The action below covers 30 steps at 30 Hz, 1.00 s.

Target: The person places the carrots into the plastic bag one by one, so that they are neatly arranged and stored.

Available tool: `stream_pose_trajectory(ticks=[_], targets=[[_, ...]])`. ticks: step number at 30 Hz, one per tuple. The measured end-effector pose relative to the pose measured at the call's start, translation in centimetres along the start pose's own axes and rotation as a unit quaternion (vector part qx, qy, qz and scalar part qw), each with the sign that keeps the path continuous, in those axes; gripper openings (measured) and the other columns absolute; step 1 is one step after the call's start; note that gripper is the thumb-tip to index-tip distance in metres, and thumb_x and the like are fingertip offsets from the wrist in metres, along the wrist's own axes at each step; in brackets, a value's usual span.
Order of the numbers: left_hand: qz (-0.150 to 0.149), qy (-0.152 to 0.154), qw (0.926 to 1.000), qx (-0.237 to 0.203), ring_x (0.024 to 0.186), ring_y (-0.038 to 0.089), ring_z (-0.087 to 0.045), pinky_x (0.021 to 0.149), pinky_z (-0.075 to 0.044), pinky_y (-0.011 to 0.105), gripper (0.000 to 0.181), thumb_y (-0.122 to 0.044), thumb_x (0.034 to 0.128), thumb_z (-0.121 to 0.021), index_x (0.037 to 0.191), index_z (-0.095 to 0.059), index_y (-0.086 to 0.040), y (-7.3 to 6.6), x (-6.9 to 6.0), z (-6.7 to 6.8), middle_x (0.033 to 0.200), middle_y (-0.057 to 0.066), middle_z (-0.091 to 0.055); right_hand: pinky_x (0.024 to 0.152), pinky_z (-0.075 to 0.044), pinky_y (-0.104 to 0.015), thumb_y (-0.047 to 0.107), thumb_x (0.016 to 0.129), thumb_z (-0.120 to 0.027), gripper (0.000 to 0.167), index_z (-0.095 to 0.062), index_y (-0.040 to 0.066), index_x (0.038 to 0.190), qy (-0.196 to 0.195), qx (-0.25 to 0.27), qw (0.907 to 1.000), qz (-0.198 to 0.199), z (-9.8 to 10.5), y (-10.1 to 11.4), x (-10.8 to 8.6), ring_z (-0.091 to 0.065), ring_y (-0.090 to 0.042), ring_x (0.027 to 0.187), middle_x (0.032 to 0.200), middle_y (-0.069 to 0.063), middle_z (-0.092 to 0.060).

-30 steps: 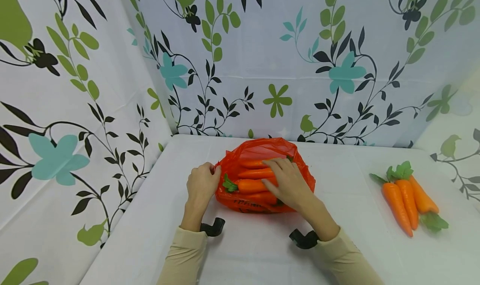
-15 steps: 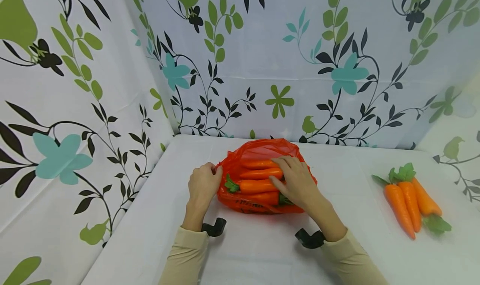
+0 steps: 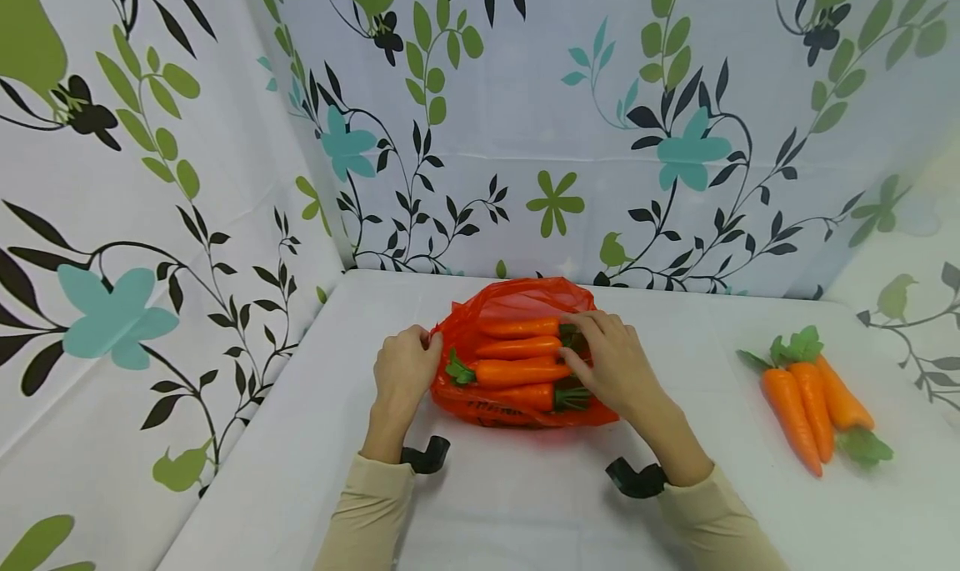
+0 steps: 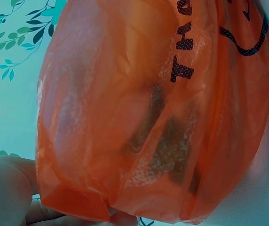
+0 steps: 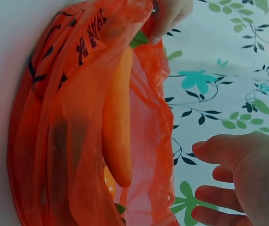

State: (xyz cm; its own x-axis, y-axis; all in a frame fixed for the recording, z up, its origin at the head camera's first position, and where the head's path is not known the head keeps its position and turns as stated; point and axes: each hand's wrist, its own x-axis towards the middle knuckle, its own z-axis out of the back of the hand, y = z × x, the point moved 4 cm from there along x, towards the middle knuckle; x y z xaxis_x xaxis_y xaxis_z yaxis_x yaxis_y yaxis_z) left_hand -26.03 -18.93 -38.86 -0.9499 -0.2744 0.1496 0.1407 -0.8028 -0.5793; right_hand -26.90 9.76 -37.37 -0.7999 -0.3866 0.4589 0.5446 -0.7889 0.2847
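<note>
Left hand: pinches the left rim of the red plastic bag.
Right hand: fingers parted over bag's right side, gripping nothing; contact with leaves unclear.
Bagged carrots: at least four, lying side to side, tops at both ends.
Bag mouth: best held wide, gently; thin film could tear.
Right fingers: should clear rim and leaves without snagging.
Table carrots: three, well right of bag.

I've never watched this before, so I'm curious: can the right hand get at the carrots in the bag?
Likely yes: the right hand, holding nothing, is at the open mouth of the bag, where the carrots lie exposed. The left hand pinches the bag's edge; nothing visible blocks the way.
</note>
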Motion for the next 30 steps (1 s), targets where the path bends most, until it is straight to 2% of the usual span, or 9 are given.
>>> stream_pose_trajectory(ticks=[12,30], targets=[[-0.003,0.0,1.0,-0.002,0.058,0.021,-0.053,0.05,-0.043,0.026,0.029,-0.029,0.0977,-0.059,0.084,-0.066,-0.005,0.0,0.0,0.0,0.066,0.008,-0.061,0.095,-0.047,-0.057,0.025,0.091,-0.072,0.05,-0.058,0.002,0.133,0.002,-0.008,0.9984,-0.056,1.4,-2.1,-0.7,-0.055,-0.039,0.118,0.129,-0.02,-0.06],[-0.002,0.003,1.0,-0.001,0.059,0.022,-0.054,0.051,-0.045,0.026,0.029,-0.029,0.0981,-0.058,0.085,-0.066,-0.005,-0.1,0.0,-0.2,0.068,0.008,-0.062,0.097,-0.043,-0.064,0.019,0.092,-0.069,0.05,-0.054,0.0,0.135,-0.03,-0.016,0.9938,-0.106,3.6,-5.4,-2.0,-0.051,-0.044,0.119,0.13,-0.025,-0.059]])
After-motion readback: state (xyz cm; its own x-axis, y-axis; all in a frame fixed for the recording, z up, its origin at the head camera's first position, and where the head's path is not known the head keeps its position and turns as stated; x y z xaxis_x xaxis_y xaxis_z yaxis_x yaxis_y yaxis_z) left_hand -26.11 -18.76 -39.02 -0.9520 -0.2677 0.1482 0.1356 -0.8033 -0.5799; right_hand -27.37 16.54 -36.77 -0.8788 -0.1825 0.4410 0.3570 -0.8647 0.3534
